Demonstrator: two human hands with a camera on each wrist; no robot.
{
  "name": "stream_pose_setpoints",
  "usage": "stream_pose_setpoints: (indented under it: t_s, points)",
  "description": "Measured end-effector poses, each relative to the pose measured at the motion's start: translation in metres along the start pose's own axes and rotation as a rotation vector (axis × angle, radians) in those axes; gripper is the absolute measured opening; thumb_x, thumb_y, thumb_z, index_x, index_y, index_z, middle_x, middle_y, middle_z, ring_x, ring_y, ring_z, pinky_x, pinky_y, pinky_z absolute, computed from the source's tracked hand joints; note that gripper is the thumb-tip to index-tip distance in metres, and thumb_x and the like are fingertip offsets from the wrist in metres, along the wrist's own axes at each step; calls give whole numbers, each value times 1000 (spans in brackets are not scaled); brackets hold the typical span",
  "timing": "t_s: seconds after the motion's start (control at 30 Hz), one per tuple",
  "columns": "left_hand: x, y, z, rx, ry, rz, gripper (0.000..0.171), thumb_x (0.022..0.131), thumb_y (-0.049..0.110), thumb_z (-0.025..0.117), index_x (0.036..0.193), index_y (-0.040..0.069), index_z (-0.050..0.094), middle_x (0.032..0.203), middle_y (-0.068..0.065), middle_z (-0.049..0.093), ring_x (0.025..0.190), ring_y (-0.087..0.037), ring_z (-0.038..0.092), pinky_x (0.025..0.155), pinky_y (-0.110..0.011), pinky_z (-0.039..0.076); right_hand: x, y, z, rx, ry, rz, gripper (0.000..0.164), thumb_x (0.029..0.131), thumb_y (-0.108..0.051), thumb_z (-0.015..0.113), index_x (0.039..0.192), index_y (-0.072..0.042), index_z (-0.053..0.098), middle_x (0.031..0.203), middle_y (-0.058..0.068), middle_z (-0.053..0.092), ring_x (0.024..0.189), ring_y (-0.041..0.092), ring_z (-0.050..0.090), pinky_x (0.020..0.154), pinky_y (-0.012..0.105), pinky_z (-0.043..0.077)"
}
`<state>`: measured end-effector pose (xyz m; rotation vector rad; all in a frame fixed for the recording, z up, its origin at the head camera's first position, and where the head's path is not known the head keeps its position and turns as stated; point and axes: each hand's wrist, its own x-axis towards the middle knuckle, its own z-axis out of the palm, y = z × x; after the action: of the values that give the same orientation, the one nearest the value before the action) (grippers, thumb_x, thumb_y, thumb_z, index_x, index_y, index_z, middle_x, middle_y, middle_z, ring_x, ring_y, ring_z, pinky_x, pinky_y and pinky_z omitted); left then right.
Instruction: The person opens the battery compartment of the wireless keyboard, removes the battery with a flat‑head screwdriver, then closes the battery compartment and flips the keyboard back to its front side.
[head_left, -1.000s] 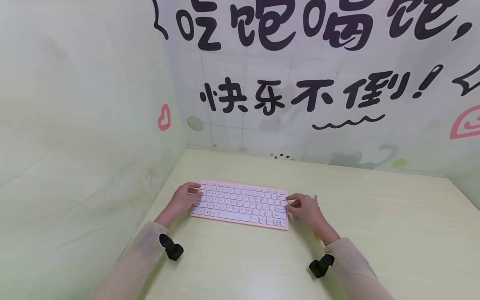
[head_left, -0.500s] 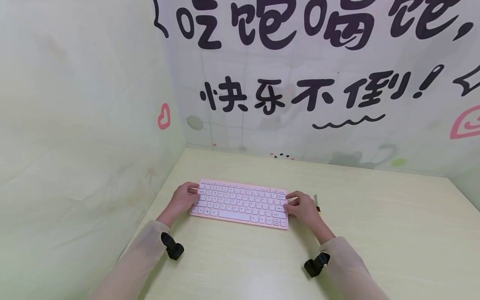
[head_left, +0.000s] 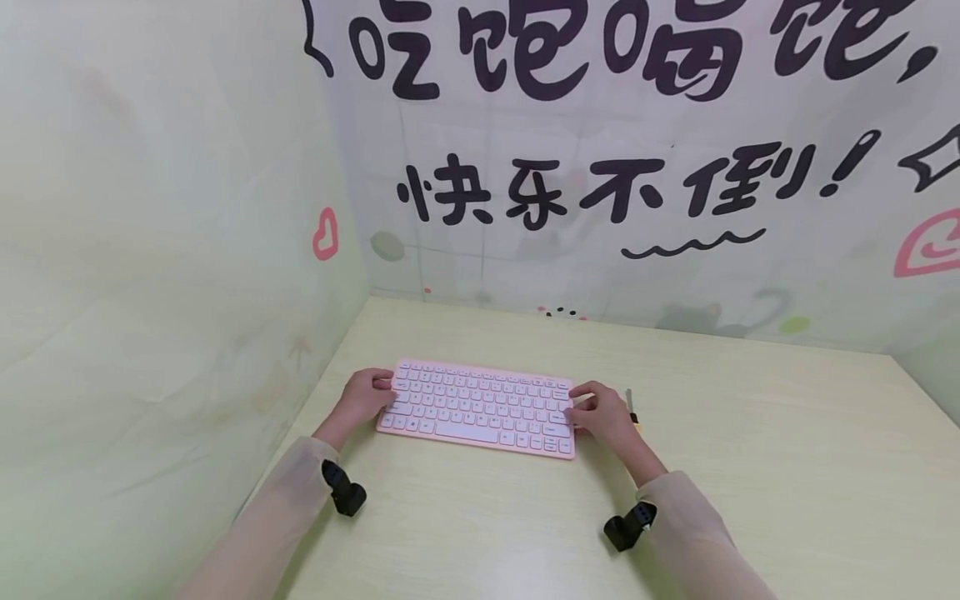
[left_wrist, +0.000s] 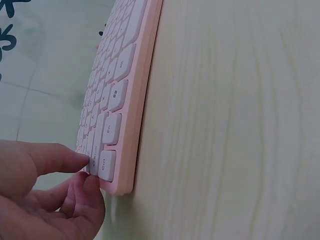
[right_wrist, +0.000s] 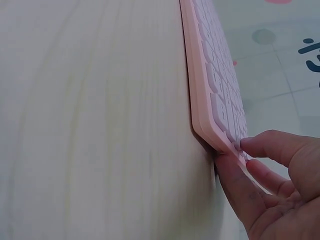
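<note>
A pink compact keyboard (head_left: 468,427) with white keys lies on the table, slightly slanted. My left hand (head_left: 363,398) pinches its left end. In the left wrist view the thumb (left_wrist: 62,158) rests on the end keys while curled fingers (left_wrist: 82,205) meet the side edge. At the opposite end, my right hand (head_left: 607,415) grips the right edge. The right wrist view has the thumb (right_wrist: 270,145) over the keys and a finger (right_wrist: 237,187) tucked under the corner, where a dark gap shows beneath the keyboard.
Just behind the right hand lies a thin tool (head_left: 631,404) with a grey shaft and a black and yellow handle, partly hidden by the hand. The pale wood table (head_left: 787,450) meets a printed cloth wall (head_left: 525,258) at the back and another cloth (head_left: 187,292) on the left.
The right hand and forearm have shifted slightly left, uncovering more of the tool's handle. Left fingertips have drawn back a little toward the keyboard's edge. The keyboard stays nearly in place.
</note>
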<state>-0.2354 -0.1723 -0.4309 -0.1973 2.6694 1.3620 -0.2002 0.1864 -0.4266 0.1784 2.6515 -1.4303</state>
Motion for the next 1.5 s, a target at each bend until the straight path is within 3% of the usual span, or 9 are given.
stream_pose_setpoints:
  t_s: [0.3,0.8,1.07,1.23,1.4,1.5]
  points:
    - [-2,2,0,-27,9,7,41,83,-2,58,123,-8,51,107,-21,56,96,-29,54,80,-36,48,1,0,2,67,-3,45,35,81,-2,67,112,2,52,86,14,60,68,19,57,60,31,54]
    - [-2,5,7,-166,27,-88,46,83,-7,53,129,-7,44,121,-26,50,106,-34,52,88,-39,45,3,0,2,171,-24,97,35,81,-2,67,113,2,52,89,16,61,68,19,61,60,32,54]
    - [-1,-1,0,-211,7,-34,46,85,-7,52,130,-8,42,123,-29,48,109,-37,51,88,-38,46,3,-6,-4,188,-26,69,35,82,-2,66,114,3,54,89,16,59,66,18,61,60,31,53]
    - [-3,2,-6,-308,-4,-8,44,88,-7,47,132,-7,41,125,-29,47,110,-34,51,82,-30,48,3,-9,-9,218,-29,75,37,82,-3,66,116,3,53,93,17,59,68,18,62,63,33,54]
    - [-8,8,-12,-436,-25,-7,42,91,-6,43,133,-4,41,124,-26,48,93,-22,57,67,-24,50,3,-12,-14,246,-40,75,38,83,-1,65,118,3,50,95,17,56,70,19,62,66,35,54]
    - [-10,9,-15,-498,-44,-4,42,92,-6,42,134,-1,42,124,-23,48,85,-15,58,65,-24,51,3,-14,-17,238,-42,75,39,83,-2,65,119,2,50,96,17,55,71,20,62,67,36,54]
